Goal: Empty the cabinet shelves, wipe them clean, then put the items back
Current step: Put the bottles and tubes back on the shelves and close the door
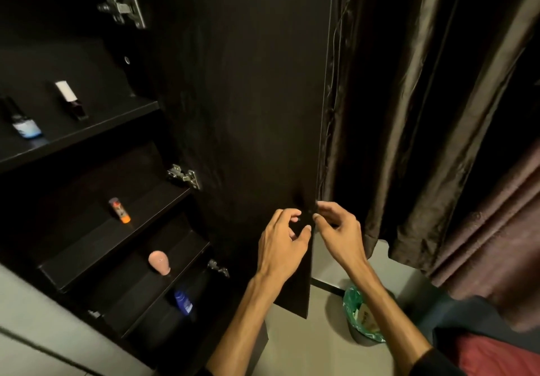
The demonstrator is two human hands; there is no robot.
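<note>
Hands flank cabinet door edge.

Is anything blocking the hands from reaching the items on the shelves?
Nothing visible does. The cabinet door is swung open, with both the left hand and right hand at its outer edge. The shelves lie open to the left, holding the orange-capped tube, pink bottle and blue bottle.
</note>
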